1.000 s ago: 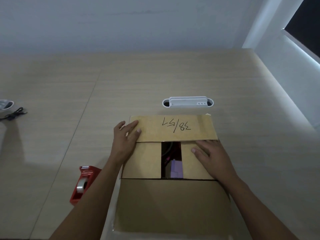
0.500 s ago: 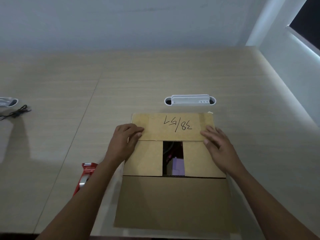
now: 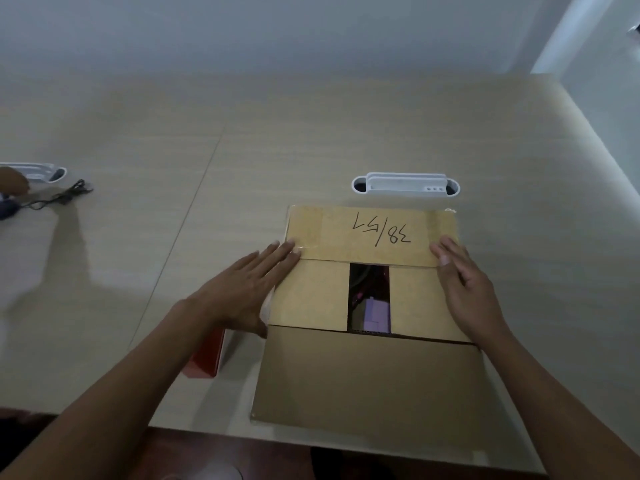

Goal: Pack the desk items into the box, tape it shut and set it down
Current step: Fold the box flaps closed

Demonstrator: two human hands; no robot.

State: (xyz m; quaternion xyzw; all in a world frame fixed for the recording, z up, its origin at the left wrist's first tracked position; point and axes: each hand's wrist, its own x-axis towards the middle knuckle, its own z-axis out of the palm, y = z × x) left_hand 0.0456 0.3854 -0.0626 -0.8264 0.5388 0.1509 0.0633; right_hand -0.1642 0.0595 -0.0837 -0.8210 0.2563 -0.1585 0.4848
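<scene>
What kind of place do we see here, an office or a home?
Probably an office: a long pale wood-look desk with a white cable port set into its top, and a second port with a black cable farther left. A home cannot be excluded.

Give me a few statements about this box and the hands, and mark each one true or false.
1. The far flap of the cardboard box bears handwritten marks. True.
2. The box is fully closed. False: a gap between the two side flaps shows a purple item inside.
3. The left hand holds the red tape dispenser. False: its straight fingers lie at the box's left edge; the dispenser sits on the desk, partly hidden under the forearm.
4. The right hand rests flat on the box's right side. True.
5. A white slotted tray lies beyond the box. True.
</scene>
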